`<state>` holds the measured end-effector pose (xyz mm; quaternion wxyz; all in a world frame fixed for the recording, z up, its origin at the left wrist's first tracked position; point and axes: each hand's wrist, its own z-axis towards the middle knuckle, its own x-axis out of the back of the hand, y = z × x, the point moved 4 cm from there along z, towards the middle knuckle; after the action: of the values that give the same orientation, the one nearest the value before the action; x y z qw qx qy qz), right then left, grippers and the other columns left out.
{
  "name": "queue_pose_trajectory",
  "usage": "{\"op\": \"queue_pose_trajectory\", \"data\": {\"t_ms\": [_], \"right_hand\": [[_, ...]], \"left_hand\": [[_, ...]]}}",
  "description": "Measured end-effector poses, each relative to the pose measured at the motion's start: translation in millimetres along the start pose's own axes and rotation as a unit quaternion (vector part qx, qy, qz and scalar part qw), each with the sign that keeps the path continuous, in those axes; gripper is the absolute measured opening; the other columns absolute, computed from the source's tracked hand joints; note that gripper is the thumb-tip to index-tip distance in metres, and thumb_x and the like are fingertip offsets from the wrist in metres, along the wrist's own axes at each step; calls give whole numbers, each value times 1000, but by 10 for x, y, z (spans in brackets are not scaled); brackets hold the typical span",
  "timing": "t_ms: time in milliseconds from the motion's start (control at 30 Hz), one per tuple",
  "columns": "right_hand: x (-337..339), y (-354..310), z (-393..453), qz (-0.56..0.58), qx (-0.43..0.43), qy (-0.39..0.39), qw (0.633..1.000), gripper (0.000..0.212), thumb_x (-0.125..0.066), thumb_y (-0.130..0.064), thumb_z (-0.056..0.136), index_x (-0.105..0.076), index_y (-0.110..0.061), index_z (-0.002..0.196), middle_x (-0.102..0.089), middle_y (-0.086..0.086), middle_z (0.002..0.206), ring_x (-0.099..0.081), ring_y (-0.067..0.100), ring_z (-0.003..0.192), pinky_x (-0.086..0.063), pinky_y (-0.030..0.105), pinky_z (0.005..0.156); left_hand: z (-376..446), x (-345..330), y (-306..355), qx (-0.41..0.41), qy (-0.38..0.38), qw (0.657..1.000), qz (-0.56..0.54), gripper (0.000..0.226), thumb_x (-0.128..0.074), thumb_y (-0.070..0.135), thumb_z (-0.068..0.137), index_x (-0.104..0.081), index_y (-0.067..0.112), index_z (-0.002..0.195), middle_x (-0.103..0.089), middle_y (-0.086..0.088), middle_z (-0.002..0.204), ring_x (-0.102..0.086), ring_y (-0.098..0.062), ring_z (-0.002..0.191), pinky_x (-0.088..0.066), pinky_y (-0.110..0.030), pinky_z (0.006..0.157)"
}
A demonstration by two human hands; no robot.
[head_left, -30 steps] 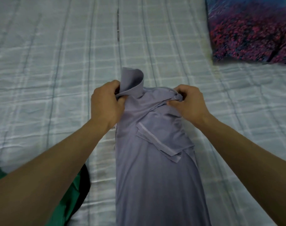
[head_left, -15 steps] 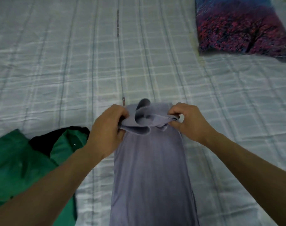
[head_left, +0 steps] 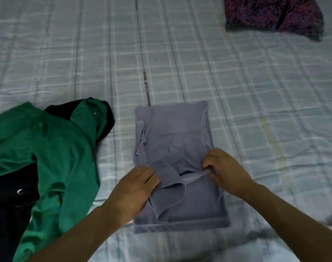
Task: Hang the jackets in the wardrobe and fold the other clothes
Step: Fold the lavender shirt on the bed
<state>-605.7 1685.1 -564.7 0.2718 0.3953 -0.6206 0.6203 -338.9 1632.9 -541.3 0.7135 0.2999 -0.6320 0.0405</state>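
Item: grey-blue shirt (head_left: 172, 140), centre of bed (head_left: 255, 114), folded in half lengthways. Left hand (head_left: 136, 188) and right hand (head_left: 225, 171) both pinch its collar edge, closed on fabric. Outstanding: final fold; green garment (head_left: 53, 148) and dark clothing (head_left: 8, 195), left, unfolded.

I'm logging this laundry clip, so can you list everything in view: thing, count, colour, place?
Folded collared cotton shirt: one, grey-lavender, centre of bed.
Crumpled green jacket with black lining: one, green, left of shirt.
Dark garment: one, black-navy, far left, partly under jacket.
Patterned cushion: one, purple-red, top right.
Checked bedsheet: one, pale blue-grey, beneath everything.
Left hand: pinching shirt's collar.
Right hand: pinching collar's other side.
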Motion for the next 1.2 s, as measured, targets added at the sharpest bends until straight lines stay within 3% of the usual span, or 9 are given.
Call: {"op": "queue_pose_trajectory", "data": {"t_ms": [133,233,433,567,667,867,1000,1100,1200], "right_hand": [[-74,-50,-261,-13,-10,32,999,20,-65,2,63,-66,-12,77,-59,2,85,-54,19,80,-48,30,70],[-126,-120,-387,-21,0,42,999,16,-56,-4,63,-65,-11,74,-60,3,84,-54,19,80,-48,32,68],[-355,-60,-529,-62,-24,2,998,23,-66,0,60,-66,-15,77,-61,0,87,-56,20,82,-41,28,69],[-364,-135,-602,-74,-13,-22,997,13,-69,-29,73,-67,-21,83,-59,-4,92,-57,16,89,-41,29,82],[-284,-164,-566,-68,-28,-7,997,32,-63,-55,85,-66,-23,83,-58,-7,92,-52,10,88,-39,28,83],[-104,-163,-197,-59,-60,92,992,31,-52,-39,91,-68,-17,104,-57,5,117,-50,18,106,-36,26,91],[-48,-28,165,-41,-94,115,988,32,-59,-31,91,-63,-15,117,-54,9,127,-49,25,116,-42,35,98],[-34,27,404,-44,-105,99,989,32,-66,-20,87,-62,-14,118,-52,11,131,-49,29,118,-41,39,99],[8,66,600,-60,-90,89,990,34,-66,-22,87,-62,-13,119,-51,14,136,-50,32,120,-39,40,101]], "left_hand": [[-208,-225,208,-31,-25,998,44,46,-77,4,48,-60,20,88,-58,1,86,-54,-18,75,-38,-26,71],[-310,-313,286,-33,-41,997,50,51,-81,6,46,-56,21,89,-56,2,85,-52,-18,75,-41,-27,73],[-548,-590,251,-8,-153,982,109,55,-89,37,44,-61,23,89,-57,4,88,-55,-19,76,-44,-31,70],[-620,-521,249,7,-118,990,75,29,-69,28,58,-61,24,85,-57,7,89,-54,-18,79,-39,-31,69],[-499,-366,229,26,-82,994,64,22,-66,34,63,-64,23,82,-60,5,88,-54,-19,79,-41,-33,67],[11,-125,20,107,33,991,67,27,-46,27,89,-67,15,101,-60,-5,117,-56,-25,97,-49,-35,74],[367,-71,-276,158,50,985,56,28,-44,28,91,-65,14,102,-59,-6,115,-54,-27,95,-47,-37,73],[593,-35,-525,216,67,974,23,27,-43,29,91,-64,14,98,-59,-5,111,-53,-27,92,-47,-40,74],[798,-18,-696,250,72,966,14,19,-52,24,91,-65,13,98,-59,-6,112,-53,-27,94,-48,-41,77]]}}
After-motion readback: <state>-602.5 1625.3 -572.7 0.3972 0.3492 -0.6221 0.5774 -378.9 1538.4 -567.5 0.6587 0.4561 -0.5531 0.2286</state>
